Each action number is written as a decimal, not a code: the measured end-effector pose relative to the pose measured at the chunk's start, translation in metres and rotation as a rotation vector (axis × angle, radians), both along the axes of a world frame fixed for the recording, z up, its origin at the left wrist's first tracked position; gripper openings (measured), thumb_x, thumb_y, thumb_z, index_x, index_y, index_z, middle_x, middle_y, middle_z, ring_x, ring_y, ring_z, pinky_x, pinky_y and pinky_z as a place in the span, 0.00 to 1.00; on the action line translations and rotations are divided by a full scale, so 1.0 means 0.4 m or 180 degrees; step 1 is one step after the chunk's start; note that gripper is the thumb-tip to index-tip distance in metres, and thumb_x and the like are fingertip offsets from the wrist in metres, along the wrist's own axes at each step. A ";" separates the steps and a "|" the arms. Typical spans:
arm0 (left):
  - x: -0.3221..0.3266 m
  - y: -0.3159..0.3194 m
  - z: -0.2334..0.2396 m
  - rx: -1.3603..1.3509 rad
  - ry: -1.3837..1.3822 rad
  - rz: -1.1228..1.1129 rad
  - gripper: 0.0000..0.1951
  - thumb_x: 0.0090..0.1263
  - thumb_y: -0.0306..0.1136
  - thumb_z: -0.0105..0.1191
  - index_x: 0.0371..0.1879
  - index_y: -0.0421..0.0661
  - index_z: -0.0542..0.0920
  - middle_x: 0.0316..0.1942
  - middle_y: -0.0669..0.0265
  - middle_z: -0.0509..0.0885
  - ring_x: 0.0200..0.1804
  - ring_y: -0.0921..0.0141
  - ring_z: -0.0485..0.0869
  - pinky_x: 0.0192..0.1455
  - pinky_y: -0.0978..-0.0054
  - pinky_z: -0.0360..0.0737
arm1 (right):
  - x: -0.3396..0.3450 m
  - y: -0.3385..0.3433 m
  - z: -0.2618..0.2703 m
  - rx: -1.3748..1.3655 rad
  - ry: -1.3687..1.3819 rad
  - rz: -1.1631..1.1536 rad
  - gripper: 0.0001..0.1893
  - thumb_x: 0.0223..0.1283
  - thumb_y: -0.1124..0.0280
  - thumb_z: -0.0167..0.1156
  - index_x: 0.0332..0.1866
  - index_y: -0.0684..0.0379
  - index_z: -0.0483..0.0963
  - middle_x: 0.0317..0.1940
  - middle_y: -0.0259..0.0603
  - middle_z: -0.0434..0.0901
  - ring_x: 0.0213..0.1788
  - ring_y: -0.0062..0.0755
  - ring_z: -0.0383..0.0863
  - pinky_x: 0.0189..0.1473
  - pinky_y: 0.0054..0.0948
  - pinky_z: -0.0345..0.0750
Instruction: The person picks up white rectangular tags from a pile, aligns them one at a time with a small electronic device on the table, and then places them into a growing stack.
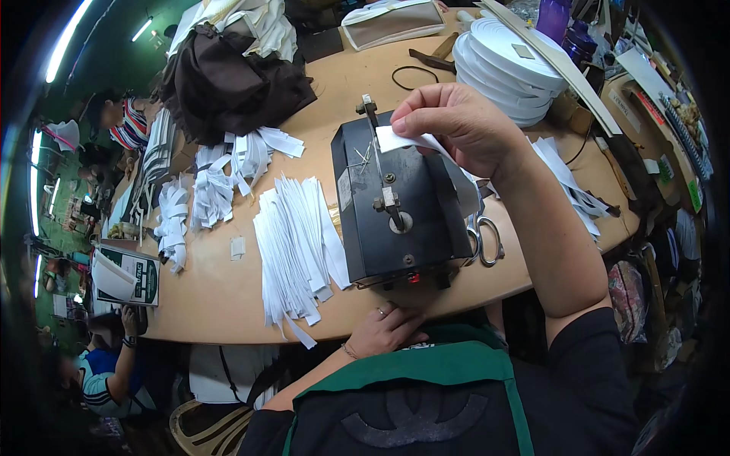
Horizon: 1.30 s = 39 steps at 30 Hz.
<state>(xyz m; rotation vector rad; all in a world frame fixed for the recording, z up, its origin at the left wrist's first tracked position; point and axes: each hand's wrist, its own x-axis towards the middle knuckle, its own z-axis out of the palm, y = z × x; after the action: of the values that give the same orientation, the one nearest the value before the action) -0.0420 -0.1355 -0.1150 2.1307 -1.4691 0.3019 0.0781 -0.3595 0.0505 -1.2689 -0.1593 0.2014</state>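
My right hand (456, 125) pinches the end of a white strip (393, 138) between thumb and fingers, over the top of a black metal machine (365, 199). The strip lies by a thin wire or blade held between two bolted posts on the machine; its other end hangs down the machine's right side. My left hand (388, 330), with a ring on one finger, rests at the table's near edge below the machine; its fingertips are partly hidden, and nothing shows in it. A fanned pile of cut white strips (296, 245) lies left of the machine.
Metal scissors (489, 242) lie right of the machine. Rolls of white tape (507, 74) stand at the back right, near more strips (570, 182). Dark cloth (228, 85) and bundled strips (212, 188) are at the left. A co-worker's arm (120, 365) is at the lower left.
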 end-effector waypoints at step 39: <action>-0.019 0.017 0.007 -0.0055 0.0255 -0.0160 0.14 0.48 0.39 0.59 0.32 0.45 0.78 0.31 0.67 0.75 0.31 0.68 0.73 0.32 0.72 0.70 | -0.440 -0.234 -0.141 0.1995 -0.1418 -0.0762 0.13 0.49 0.69 0.60 0.40 0.58 0.69 0.24 0.36 0.72 0.23 0.20 0.66 0.25 0.17 0.66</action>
<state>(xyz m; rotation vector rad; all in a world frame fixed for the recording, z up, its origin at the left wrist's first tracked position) -0.0497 -0.1287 -0.1121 2.0647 -1.4663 0.2077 -0.0979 -0.4532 -0.0060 -0.6798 -0.4146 -0.3249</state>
